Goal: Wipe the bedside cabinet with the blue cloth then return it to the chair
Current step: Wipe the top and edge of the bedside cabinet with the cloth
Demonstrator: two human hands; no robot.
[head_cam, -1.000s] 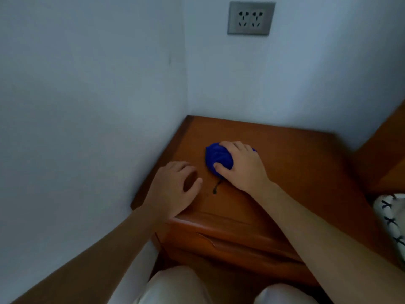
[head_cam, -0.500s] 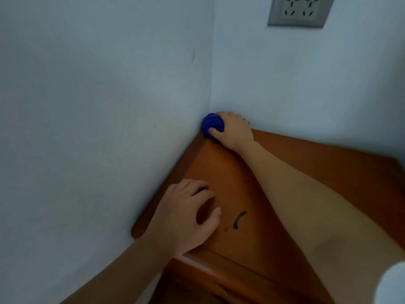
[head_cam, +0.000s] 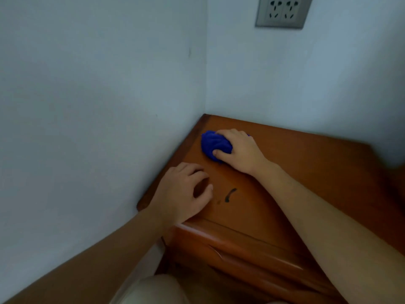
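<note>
On the bedside cabinet (head_cam: 306,172), near its back corner, sits the bunched blue cloth (head_cam: 213,145).
Right hand (head_cam: 238,150) grip pinches the cloth; left hand (head_cam: 182,191) rests loosely curled, empty, beside a dark mark (head_cam: 230,195).

A home bedroom corner is showing: a wooden bedside cabinet (head_cam: 295,172) sitting against plain walls, wall socket (head_cam: 282,10) at 1 o'clock.

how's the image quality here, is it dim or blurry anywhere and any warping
Head view: dim, flat light with a bluish cast on the walls; soft overall, and the wall socket looks slightly smeared. The blue cloth under the right hand shows little texture. Wide-angle warping bends the cabinet edges. The left hand casts a faint shadow beneath its fingers, and no glare shows.
</note>
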